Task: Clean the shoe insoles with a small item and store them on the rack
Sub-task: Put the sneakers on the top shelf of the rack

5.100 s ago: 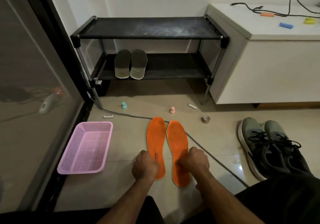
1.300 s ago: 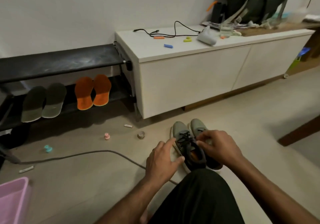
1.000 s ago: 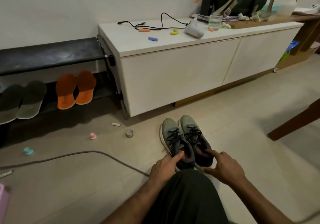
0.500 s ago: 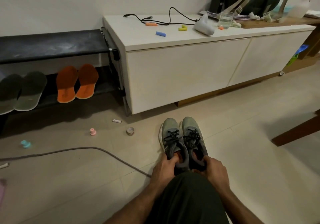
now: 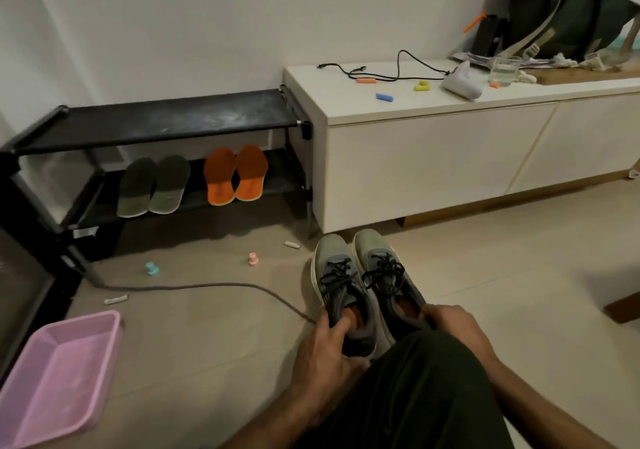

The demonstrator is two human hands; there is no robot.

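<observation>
Two grey-green sneakers with black laces stand side by side on the floor in front of my knee. My left hand [image 5: 329, 348] grips the heel opening of the left sneaker [image 5: 337, 275], fingers inside against its orange lining. My right hand [image 5: 453, 324] holds the heel of the right sneaker [image 5: 384, 268]. A pair of orange insoles [image 5: 235, 174] and a pair of grey-green insoles [image 5: 152, 185] lie on the lower shelf of the black rack [image 5: 166, 119].
A pink basket [image 5: 55, 376] sits at the lower left. A grey cable [image 5: 194, 287] crosses the floor. Small pink [image 5: 252, 259] and teal [image 5: 151, 268] items and two white sticks lie near the rack. A white cabinet [image 5: 450, 157] with clutter stands to the right.
The orange insoles went from the floor to the rack's lower shelf. Both hands moved to the sneakers and now grip their heels; the view has swung back left.
</observation>
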